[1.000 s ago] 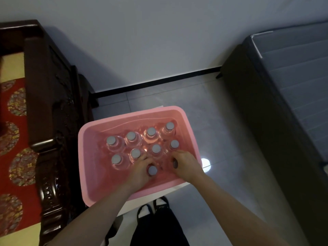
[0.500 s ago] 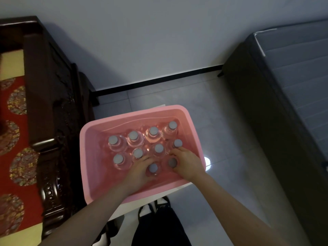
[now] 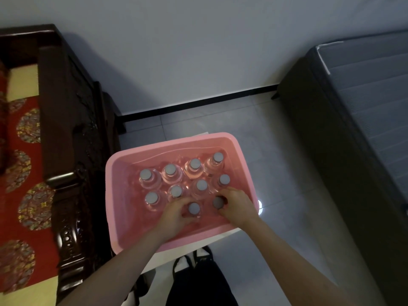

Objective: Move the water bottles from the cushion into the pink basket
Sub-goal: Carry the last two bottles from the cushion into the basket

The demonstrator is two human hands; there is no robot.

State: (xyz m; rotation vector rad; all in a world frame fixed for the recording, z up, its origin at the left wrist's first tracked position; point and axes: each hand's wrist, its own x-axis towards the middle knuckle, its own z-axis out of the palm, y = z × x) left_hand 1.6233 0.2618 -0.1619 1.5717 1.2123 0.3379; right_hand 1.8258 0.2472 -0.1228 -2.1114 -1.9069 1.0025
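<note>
The pink basket (image 3: 119, 199) sits below me on a white surface. Several clear water bottles with grey caps stand upright inside it in rows, such as one at the back right (image 3: 217, 157). My left hand (image 3: 174, 215) wraps around a bottle with a grey cap (image 3: 194, 208) in the front row. My right hand (image 3: 238, 204) grips the neighbouring front bottle (image 3: 218, 202). Both held bottles stand inside the basket. The red patterned cushion (image 3: 26, 177) lies at the left with no bottle visible on it.
A dark carved wooden armrest (image 3: 66, 151) stands between the cushion and the basket. A dark bed with a grey mattress (image 3: 364, 120) fills the right side. Grey tiled floor (image 3: 287, 173) and a white wall lie beyond. My feet (image 3: 194, 259) show under the basket.
Both hands have pushed the two front bottles slightly further into the basket, towards the second row. The camera view shifted a little.
</note>
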